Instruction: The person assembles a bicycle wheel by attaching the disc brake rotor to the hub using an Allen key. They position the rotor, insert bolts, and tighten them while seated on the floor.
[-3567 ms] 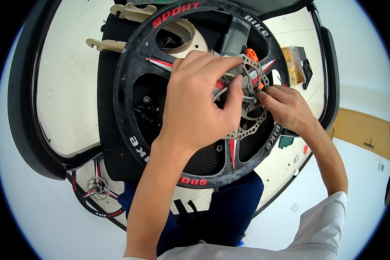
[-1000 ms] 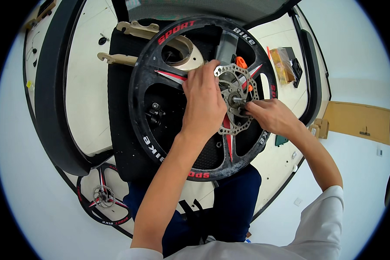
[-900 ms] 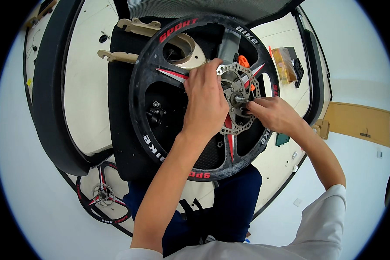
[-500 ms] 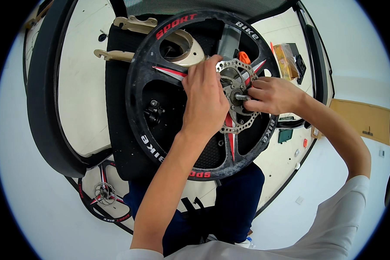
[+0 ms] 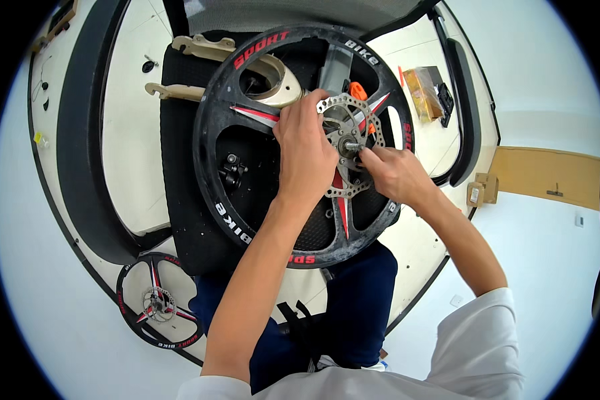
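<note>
A black spoked bicycle wheel (image 5: 213,193) lies in front of me with a drilled metal brake disc (image 5: 343,192) at its hub. My left hand (image 5: 305,143) lies over the disc's left side, its fingers together and curled at the rim; what sits under the palm is hidden. From the right, my right hand (image 5: 393,170) has thumb and finger closed at the tip of the threaded axle (image 5: 351,146). Whether a small part sits between those fingertips I cannot make out.
Beneath the wheel is a black chair seat (image 5: 180,153) with a cream fork (image 5: 285,90), a black caliper-like part (image 5: 233,172) and an orange-handled item (image 5: 358,91). A second wheel (image 5: 123,293) stands at lower left. Chair armrests (image 5: 80,153) flank both sides.
My right hand has shifted from the disc's right edge to below and right of the axle, its forearm swinging inward. My left hand keeps its place on the disc. The whole view shifts slightly.
</note>
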A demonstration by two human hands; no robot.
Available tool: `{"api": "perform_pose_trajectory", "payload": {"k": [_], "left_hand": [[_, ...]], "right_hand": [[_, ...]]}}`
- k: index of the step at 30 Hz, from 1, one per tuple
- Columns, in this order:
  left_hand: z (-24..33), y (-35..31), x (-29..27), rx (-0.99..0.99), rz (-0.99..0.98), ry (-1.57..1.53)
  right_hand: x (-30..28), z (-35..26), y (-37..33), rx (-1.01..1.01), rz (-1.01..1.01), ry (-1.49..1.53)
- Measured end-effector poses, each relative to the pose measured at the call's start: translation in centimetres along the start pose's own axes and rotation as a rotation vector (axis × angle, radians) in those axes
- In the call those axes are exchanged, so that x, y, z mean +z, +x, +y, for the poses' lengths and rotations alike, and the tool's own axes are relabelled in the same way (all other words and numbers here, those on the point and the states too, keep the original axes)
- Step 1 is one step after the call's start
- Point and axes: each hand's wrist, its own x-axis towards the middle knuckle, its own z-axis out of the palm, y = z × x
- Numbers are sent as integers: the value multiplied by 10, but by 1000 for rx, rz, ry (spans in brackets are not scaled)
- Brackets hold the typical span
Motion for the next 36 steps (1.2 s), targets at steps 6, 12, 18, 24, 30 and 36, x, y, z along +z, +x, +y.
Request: {"api": "perform_pose_trajectory", "payload": {"k": [6, 12, 18, 24, 30, 36], "left_hand": [[-1, 2, -3, -13, -55, -18], [-2, -1, -4, 0, -70, -12], [-2, -1, -8, -22, -68, -2], [-2, -1, -5, -36, -66, 15], [-2, 0, -5, -33, -68, 22], [-4, -1, -4, -31, -63, 10]], "right_hand": [[-37, 27, 8, -158, -87, 34], [-60, 63, 43, -435, -144, -147], [-47, 70, 77, -708, -125, -226], [-38, 78, 79, -715, -121, -130], [-40, 80, 84, -729, -115, -169], [-48, 80, 94, -838, -164, -271]]}}
